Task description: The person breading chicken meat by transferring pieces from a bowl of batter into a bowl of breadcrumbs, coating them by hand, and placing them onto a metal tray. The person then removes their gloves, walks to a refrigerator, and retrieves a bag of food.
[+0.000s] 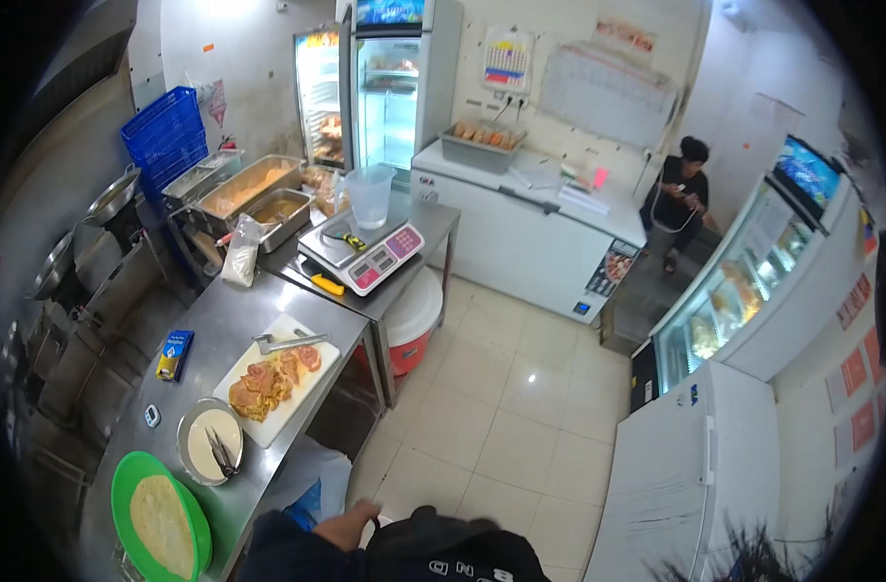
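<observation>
My left hand (352, 522) is low at the front of my body, beside the steel worktable (283, 302). A dark strip shows at its fingers; its grip is unclear. My right hand is out of view. On the worktable, a white cutting board (272, 436) bears raw marinated meat (259, 391) and a metal mallet-like tool (293, 343). Beside it stands a metal bowl of pale batter (203, 429), with metal tongs (223, 457) resting in it. Nearer is a green plastic basin (201, 535) of flour-like powder (160, 520). A blue-and-yellow box (174, 356) and a small timer-like device (152, 415) lie behind.
A digital scale (384, 258), yellow-handled tool (328, 284), plastic jug (370, 196) and bag of white powder (241, 254) stand further along. Steel food pans (250, 185) are behind. Across the tiled floor (479, 407) are a chest freezer (501, 233), a glass-door fridge (734, 284) and a seated person (679, 193).
</observation>
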`<state>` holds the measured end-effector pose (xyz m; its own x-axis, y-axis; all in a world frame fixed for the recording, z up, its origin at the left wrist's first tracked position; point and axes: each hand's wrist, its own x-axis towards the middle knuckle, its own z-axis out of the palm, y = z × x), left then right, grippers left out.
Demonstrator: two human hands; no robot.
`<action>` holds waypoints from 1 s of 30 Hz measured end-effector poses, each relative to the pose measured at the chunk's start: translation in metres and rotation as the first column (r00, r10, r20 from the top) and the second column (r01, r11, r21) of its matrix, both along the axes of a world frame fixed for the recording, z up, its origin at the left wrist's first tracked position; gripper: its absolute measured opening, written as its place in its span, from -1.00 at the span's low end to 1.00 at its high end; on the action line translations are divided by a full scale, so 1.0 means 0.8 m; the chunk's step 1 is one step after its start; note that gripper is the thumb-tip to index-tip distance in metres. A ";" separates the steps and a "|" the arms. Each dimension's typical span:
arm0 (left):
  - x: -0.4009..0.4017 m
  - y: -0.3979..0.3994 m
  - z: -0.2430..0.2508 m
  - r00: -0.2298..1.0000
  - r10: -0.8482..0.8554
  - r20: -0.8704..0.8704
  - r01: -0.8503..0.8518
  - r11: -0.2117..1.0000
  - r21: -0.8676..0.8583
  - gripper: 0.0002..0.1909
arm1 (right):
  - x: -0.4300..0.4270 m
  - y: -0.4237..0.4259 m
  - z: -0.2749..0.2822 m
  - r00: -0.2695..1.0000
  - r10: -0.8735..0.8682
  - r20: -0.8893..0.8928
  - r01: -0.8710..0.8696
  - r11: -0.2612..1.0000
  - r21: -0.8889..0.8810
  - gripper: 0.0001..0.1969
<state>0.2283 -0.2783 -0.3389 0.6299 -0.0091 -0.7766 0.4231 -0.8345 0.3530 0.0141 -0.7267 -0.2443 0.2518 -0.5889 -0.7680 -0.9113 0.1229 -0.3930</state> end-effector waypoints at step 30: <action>0.998 -0.470 0.115 0.899 0.437 -0.040 -0.430 0.860 -0.276 -0.41 | 1.244 -0.527 -0.079 0.883 0.464 0.074 -0.461 0.886 -0.057 -0.58</action>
